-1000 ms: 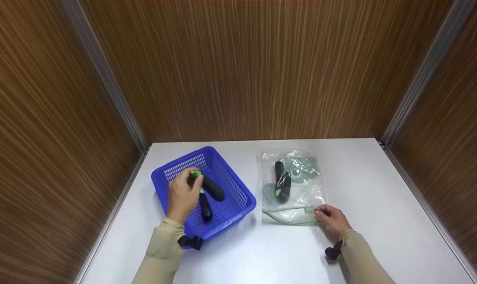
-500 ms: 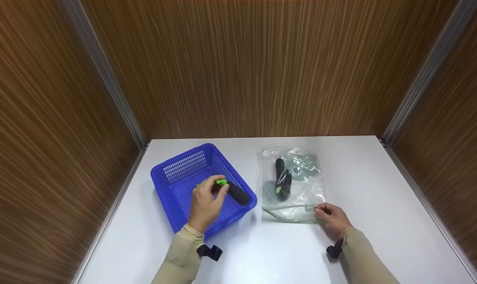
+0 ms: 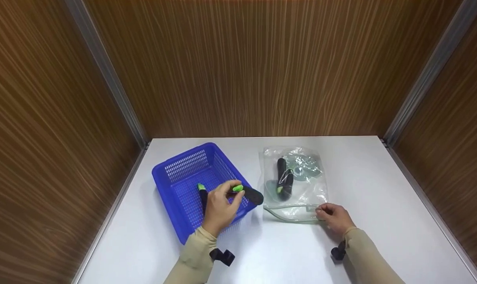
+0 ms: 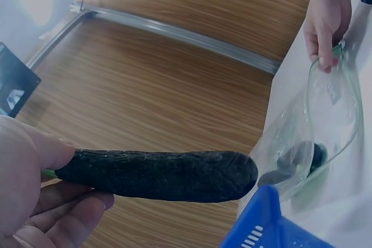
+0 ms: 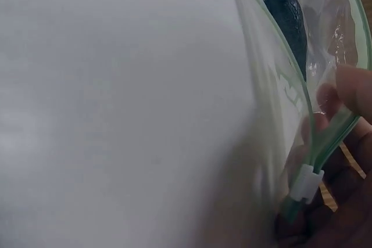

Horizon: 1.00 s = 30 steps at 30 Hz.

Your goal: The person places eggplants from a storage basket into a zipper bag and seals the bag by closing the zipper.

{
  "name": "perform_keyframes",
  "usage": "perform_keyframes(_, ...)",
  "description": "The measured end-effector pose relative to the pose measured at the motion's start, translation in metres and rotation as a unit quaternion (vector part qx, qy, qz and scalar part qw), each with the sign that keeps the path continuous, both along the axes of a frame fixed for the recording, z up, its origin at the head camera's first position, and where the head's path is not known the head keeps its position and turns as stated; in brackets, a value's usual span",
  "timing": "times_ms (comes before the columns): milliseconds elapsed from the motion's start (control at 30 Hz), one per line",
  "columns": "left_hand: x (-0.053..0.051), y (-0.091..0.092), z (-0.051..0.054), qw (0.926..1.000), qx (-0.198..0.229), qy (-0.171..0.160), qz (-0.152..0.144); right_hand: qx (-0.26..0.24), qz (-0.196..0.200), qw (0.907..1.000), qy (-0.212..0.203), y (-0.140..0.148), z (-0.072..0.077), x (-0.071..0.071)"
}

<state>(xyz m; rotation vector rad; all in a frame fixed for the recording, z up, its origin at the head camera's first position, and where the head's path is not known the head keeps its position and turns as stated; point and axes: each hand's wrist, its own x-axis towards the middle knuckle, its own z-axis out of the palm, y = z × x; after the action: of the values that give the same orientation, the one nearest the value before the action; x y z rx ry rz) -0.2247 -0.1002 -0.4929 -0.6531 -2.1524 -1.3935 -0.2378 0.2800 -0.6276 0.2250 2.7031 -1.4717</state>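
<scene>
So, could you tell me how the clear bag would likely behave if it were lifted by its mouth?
The clear bag would probably be floppy, since it looks thin and wrinkled. The dark vegetables inside would likely make it sag where they lie. It might spill if tipped mouth down, as it gapes open beside the right hand.

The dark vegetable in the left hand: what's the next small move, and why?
Probably ease the dark vegetable rightward, toward the open bag: the left hand holds it near the blue basket, and the right hand pinches the bag's edge.
</scene>
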Motion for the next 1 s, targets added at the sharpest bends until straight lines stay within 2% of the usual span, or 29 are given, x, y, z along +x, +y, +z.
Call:
perform_keyframes(133,0.004,0.008,-0.003,0.9999,0.004,0.005,-0.013,0.047,0.018,0.9986,0.013,0.001,0.007,0.004)
perform_keyframes(367,0.007,0.021,-0.009,0.9995,0.005,0.007,-0.030,0.123,0.052,0.9879,0.079,0.001,0.020,0.005)
perform_keyframes(667,0.011,0.036,-0.019,0.9985,0.002,0.013,-0.054,0.142,0.064,0.9807,0.118,-0.009,0.034,0.008)
perform_keyframes(867,0.015,0.042,-0.024,0.9980,-0.023,0.010,-0.058,0.128,0.051,0.9821,0.129,-0.015,0.041,0.012)
perform_keyframes(1000,0.017,0.047,-0.026,0.9972,-0.044,0.022,-0.056,0.122,0.043,0.9829,0.131,-0.019,0.044,0.014)
